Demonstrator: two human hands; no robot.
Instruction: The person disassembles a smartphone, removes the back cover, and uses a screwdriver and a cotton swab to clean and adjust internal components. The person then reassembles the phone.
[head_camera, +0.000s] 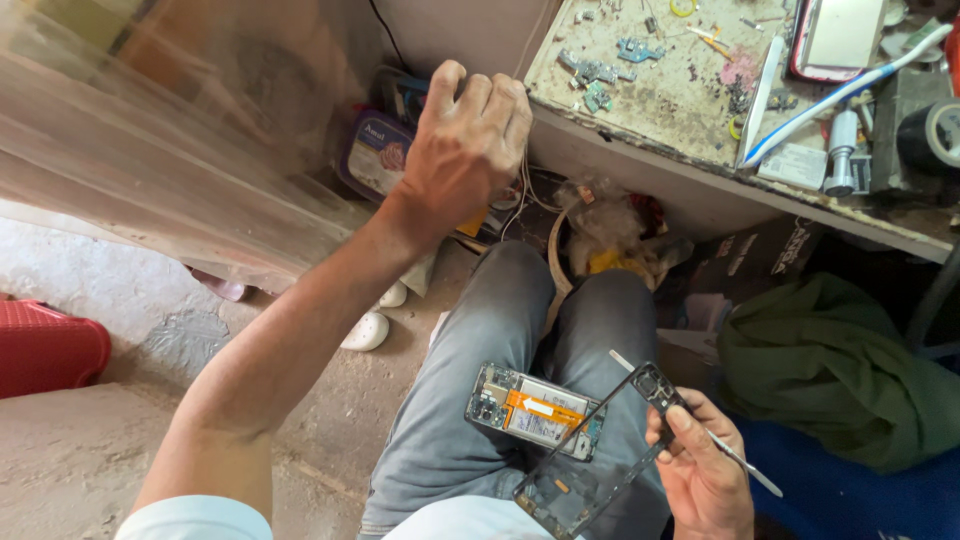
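Fingers (672, 428) of right hand (700, 475) around black phone frame (600, 462), beside opened phone (535, 410).

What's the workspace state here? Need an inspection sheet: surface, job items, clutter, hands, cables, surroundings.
Surface: worn, stained workbench at upper right; work sits on the person's lap.
Job's things: opened phone body with orange flex strip lies on the thigh; black phone frame and thin metal pry tool in the right hand.
Clutter: small metal parts, white toothbrush, tape roll, phone on the bench.
Grippers: left hand raised, fingers curled near thin wires; right hand gripping frame and tool.
Cables: thin wires hang beside the bench edge.
Surroundings: green cloth, red basket, ice-cream tub, bare floor.
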